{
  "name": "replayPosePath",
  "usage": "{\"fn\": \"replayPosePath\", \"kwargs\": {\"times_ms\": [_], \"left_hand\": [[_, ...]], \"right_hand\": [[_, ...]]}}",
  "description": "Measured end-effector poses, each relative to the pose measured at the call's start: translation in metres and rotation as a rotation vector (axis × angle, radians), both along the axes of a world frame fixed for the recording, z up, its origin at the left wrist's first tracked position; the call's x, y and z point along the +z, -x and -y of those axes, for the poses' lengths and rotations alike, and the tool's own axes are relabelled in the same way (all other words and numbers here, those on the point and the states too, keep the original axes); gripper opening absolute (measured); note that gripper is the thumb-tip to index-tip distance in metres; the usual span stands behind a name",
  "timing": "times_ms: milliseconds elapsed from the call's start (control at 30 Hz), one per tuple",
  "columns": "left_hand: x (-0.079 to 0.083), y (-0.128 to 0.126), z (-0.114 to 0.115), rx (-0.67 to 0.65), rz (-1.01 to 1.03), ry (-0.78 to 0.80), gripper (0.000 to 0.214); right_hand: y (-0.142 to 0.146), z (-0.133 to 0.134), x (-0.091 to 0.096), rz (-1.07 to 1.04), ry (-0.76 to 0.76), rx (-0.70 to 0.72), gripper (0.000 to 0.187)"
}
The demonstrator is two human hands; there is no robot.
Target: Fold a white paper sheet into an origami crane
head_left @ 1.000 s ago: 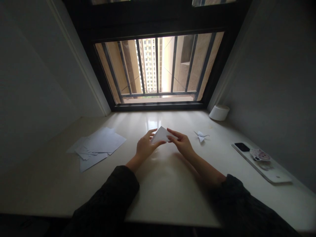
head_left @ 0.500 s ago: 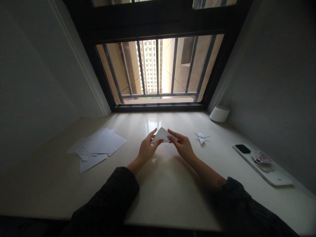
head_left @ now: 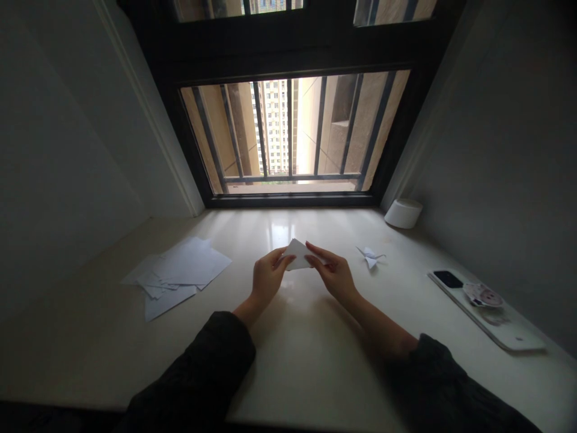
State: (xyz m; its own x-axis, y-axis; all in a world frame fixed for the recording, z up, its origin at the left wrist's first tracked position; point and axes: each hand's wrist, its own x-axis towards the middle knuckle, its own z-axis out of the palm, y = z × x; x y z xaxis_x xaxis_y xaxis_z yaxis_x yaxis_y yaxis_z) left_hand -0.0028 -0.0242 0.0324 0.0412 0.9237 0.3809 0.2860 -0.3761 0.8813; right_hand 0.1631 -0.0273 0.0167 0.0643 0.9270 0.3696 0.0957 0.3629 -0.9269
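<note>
A folded white paper (head_left: 298,254) is held just above the pale sill between both hands. My left hand (head_left: 267,279) pinches its left side with fingers curled over the edge. My right hand (head_left: 333,274) grips its right side, index finger stretched along the top fold. Both dark sleeves reach in from the bottom of the view. A small folded paper crane (head_left: 370,256) rests on the sill to the right of my right hand.
A loose pile of white sheets (head_left: 178,272) lies at the left. A white phone (head_left: 484,307) with a sticker lies at the right edge, and a white round container (head_left: 403,213) sits in the back right corner under the barred window (head_left: 293,135).
My left fingers have curled down onto the paper, which now shows smaller and flatter between the hands. The view has tipped slightly, so everything sits a little lower.
</note>
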Motion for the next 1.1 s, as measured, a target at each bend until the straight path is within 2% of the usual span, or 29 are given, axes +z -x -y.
{"fn": "replayPosePath", "kwargs": {"times_ms": [300,567,900,1100], "left_hand": [[0.0012,-0.0018,0.0022,0.062,0.065,0.005,0.034],[0.0005,-0.0012,0.0025,0.031,0.008,-0.007,0.035],[-0.0023,0.0029,0.001,0.076,-0.092,-0.107,0.032],[-0.0046,0.0013,0.0007,0.067,-0.055,-0.067,0.033]], "right_hand": [[0.0024,0.0005,-0.0003,-0.072,0.049,0.021,0.046],[0.0041,0.003,0.0022,-0.078,0.053,0.008,0.047],[0.0026,0.0034,0.0045,-0.019,0.036,0.038,0.044],[0.0024,0.0037,0.004,-0.01,0.049,0.041,0.043]]}}
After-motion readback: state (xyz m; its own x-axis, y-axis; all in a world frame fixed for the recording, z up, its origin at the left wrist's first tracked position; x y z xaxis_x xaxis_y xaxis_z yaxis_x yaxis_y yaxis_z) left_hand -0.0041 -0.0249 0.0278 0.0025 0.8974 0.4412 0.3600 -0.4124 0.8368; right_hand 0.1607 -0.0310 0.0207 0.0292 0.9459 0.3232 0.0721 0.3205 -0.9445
